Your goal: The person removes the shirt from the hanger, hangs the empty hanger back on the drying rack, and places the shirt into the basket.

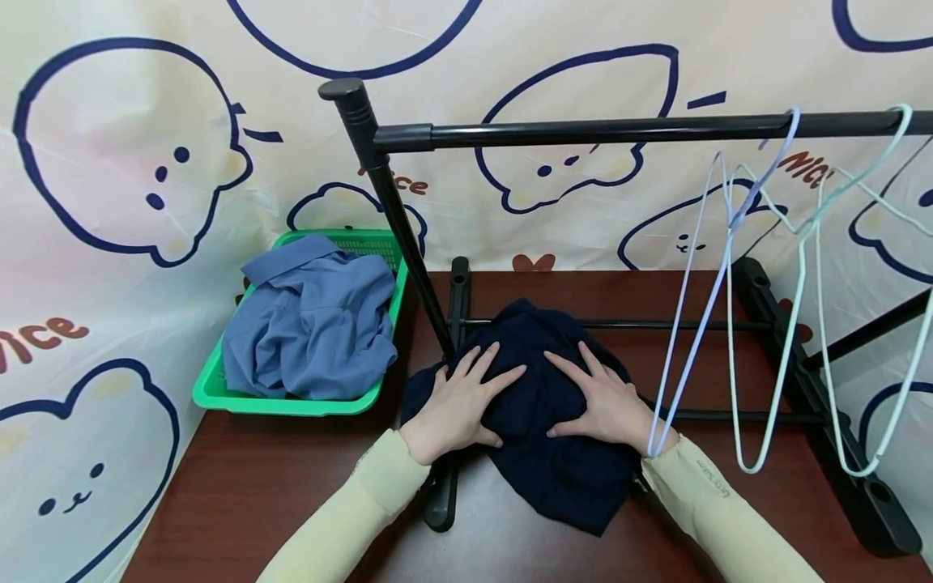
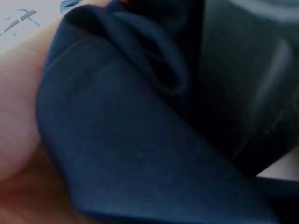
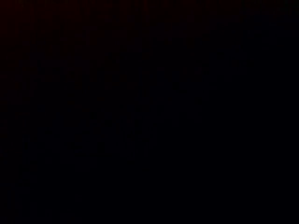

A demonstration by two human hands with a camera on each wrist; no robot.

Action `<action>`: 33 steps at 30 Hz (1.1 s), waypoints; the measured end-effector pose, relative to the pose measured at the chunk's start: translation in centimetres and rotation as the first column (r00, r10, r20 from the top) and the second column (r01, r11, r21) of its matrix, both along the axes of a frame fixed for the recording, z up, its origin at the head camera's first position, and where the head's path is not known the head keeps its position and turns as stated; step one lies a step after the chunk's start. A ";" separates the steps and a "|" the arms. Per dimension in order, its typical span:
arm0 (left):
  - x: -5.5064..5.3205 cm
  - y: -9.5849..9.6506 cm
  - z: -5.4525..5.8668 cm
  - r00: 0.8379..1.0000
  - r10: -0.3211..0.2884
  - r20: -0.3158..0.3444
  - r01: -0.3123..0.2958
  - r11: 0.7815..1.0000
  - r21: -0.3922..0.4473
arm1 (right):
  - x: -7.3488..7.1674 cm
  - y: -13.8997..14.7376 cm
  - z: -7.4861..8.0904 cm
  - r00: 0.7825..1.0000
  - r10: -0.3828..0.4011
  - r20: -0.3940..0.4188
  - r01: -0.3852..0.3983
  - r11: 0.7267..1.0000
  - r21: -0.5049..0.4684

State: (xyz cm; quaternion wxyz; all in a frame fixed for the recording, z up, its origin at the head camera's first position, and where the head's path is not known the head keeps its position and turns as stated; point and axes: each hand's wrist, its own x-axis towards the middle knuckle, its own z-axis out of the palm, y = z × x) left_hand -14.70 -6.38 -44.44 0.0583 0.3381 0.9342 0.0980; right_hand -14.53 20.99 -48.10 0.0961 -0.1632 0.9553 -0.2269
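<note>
A crumpled dark navy garment (image 1: 539, 470) lies over the lower bars of a black rack, near the rack's left foot. My left hand (image 1: 459, 405) rests on the garment's left part with its fingers spread. On the right part lies my right hand (image 1: 605, 405), its fingers spread as well. Close up in the left wrist view, folds of the navy cloth (image 2: 131, 130) sit beside the left hand (image 2: 18, 107). The right wrist view is almost wholly black. What kind of garment it is cannot be told from its bunched shape.
A green basket (image 1: 284, 405) holding a blue collared garment (image 1: 306, 324) stands at the left. The rack's top bar (image 1: 583, 131) crosses above the table (image 1: 255, 486). A lilac hanger (image 1: 703, 324) and mint hangers (image 1: 794, 324) hang at the right, the lilac one over my right wrist.
</note>
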 end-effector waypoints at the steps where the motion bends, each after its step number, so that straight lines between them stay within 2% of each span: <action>1: 0.0 0.0 0.0 1.000 0.003 -0.004 -0.003 1.000 0.001 | -0.2 0.0 0.1 1.000 0.013 -0.006 -0.013 1.000 -0.004; 3: 0.0 -0.1 0.0 1.000 0.007 -0.014 -0.007 1.000 0.003 | -0.4 0.0 0.0 0.999 0.047 -0.009 -0.048 0.998 -0.032; 6: 0.0 -0.2 0.0 1.000 0.020 -0.011 -0.020 1.000 0.010 | -0.6 0.1 -0.2 0.994 0.109 0.002 -0.107 0.985 -0.132; 9: 0.1 -0.4 0.0 0.999 0.037 0.001 -0.037 0.999 0.033 | -0.8 0.3 -0.6 0.989 0.149 -0.001 -0.144 0.950 -0.279; 13: 0.1 -0.8 -0.1 0.997 0.070 0.028 -0.072 0.994 0.084 | -1.0 0.2 -0.8 0.989 0.139 -0.050 -0.146 0.871 -0.470; 17: 0.0 -1.1 -0.2 0.993 0.099 0.061 -0.107 0.982 0.158 | -0.8 -0.7 -0.1 0.993 0.094 -0.070 -0.117 0.786 -0.607; 20: 0.0 -1.4 -0.1 0.990 0.112 0.081 -0.127 0.965 0.227 | -0.4 -1.8 0.9 0.996 0.070 -0.047 -0.083 0.716 -0.693; 23: 0.0 -1.7 -0.1 0.991 0.111 0.080 -0.130 0.945 0.300 | 0.3 -3.0 2.0 0.997 0.080 -0.010 -0.059 0.642 -0.765; 25: 0.1 -1.9 -0.2 0.993 0.105 0.053 -0.118 0.920 0.374 | 0.8 -3.9 2.7 0.994 0.110 0.013 -0.054 0.587 -0.807; 27: 0.2 -2.2 -0.1 0.995 0.099 0.007 -0.090 0.879 0.469 | 1.3 -4.8 3.6 0.990 0.140 0.014 -0.064 0.541 -0.839; 29: 0.4 -2.5 0.1 0.993 0.105 -0.051 -0.057 0.817 0.574 | 1.5 -5.6 4.3 0.985 0.168 -0.028 -0.110 0.505 -0.856; 33: 1.0 -3.1 1.4 0.982 0.128 -0.139 0.016 0.676 0.737 | 1.6 -7.0 5.7 0.959 0.227 -0.168 -0.254 0.433 -0.865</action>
